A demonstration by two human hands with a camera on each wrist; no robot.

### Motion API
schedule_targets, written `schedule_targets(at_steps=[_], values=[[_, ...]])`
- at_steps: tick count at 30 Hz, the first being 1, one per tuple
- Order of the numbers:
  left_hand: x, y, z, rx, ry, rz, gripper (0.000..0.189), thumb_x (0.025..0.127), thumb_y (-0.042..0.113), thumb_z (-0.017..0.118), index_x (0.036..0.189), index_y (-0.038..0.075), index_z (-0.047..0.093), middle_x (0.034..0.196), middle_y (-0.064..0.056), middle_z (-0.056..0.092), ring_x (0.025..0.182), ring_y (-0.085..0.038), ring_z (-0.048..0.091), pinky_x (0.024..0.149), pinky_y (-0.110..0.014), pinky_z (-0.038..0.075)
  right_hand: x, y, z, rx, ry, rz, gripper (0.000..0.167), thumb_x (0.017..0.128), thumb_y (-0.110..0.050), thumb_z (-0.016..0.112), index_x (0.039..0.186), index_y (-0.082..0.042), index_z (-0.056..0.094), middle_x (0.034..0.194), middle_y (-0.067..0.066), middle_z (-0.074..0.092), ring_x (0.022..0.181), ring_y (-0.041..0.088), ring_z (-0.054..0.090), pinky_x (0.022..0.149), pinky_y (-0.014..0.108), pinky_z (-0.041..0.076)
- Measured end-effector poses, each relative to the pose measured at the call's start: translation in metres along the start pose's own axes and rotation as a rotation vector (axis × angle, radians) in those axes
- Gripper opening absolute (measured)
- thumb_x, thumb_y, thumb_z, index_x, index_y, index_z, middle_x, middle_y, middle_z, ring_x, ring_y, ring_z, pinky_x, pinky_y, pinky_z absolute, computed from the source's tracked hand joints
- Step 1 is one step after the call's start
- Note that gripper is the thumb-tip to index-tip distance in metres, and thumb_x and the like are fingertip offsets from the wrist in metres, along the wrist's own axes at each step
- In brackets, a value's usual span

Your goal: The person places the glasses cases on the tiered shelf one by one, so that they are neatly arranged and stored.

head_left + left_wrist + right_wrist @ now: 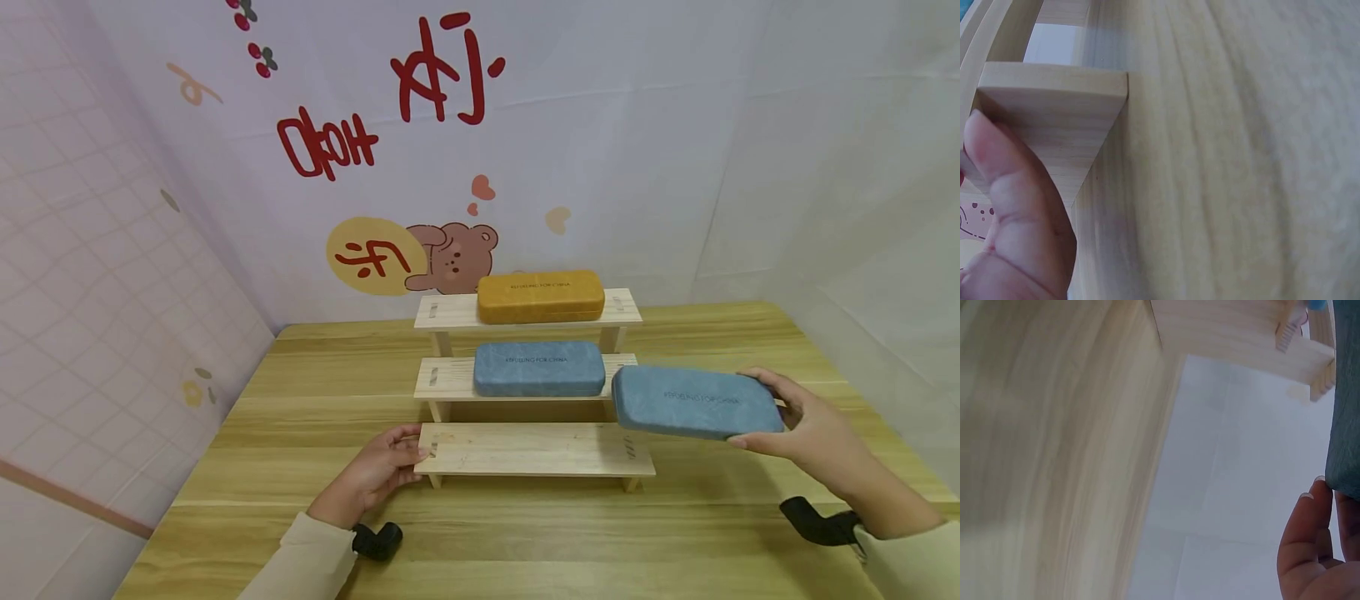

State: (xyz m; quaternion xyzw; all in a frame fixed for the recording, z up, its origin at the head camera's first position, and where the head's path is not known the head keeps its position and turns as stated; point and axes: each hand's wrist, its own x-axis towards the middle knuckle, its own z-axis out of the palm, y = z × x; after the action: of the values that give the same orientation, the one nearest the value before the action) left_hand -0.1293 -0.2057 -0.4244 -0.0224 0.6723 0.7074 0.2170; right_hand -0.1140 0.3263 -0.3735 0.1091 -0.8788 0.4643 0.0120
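Observation:
A three-step wooden display stand (525, 450) has a mustard-yellow glasses case (540, 298) lying on its top step. On the middle step lies a blue glasses case (538, 369). My right hand (806, 429) grips the right end of a second blue glasses case (693, 402), thumb along its near side and fingers at the far side. This case hangs in the air, slightly tilted, right of the stand; only its end (1344, 456) shows in the right wrist view. My left hand (378, 467) holds the left end of the bare lowest step, its thumb (1013, 181) at the board.
The stand rests on a wood-grain table (322, 375). Behind it hangs a white cloth (637, 125) printed with red characters and a bear. Another cloth with a grid pattern (90, 208) lines the left side. Black straps sit at both wrists.

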Motion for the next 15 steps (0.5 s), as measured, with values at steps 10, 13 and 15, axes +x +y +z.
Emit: schedule_targets(at_steps=[10,13,15], values=[[0.000,-0.001,0.000,-0.008,0.013,0.000,0.055,0.095,0.001,0.056,0.140,-0.013,0.027,0.102,-0.004,0.059,0.079,-0.011,0.060,0.066,-0.024,0.049,-0.004,-0.008,0.025,-0.053,0.010,-0.023,0.078,0.080,-0.009,0.079,0.146,-0.016,0.038,0.126,-0.029,0.035,0.096,-0.011,0.050,0.066,0.023,0.052],[0.000,-0.001,0.000,-0.007,0.008,0.003,0.055,0.095,0.001,0.056,0.140,-0.013,0.028,0.102,-0.004,0.059,0.079,-0.011,0.060,0.066,-0.024,0.049,-0.005,-0.010,0.030,-0.043,0.008,-0.021,0.077,0.079,-0.010,0.080,0.144,-0.014,0.040,0.127,-0.027,0.036,0.096,-0.010,0.050,0.066,0.024,0.052],[0.000,-0.001,0.000,-0.008,0.007,0.005,0.055,0.095,0.002,0.056,0.140,-0.013,0.028,0.102,-0.004,0.059,0.079,-0.011,0.060,0.066,-0.024,0.049,-0.006,-0.011,0.034,-0.034,0.005,-0.022,0.076,0.078,-0.009,0.080,0.143,-0.013,0.040,0.127,-0.025,0.037,0.096,-0.008,0.051,0.066,0.024,0.052]])
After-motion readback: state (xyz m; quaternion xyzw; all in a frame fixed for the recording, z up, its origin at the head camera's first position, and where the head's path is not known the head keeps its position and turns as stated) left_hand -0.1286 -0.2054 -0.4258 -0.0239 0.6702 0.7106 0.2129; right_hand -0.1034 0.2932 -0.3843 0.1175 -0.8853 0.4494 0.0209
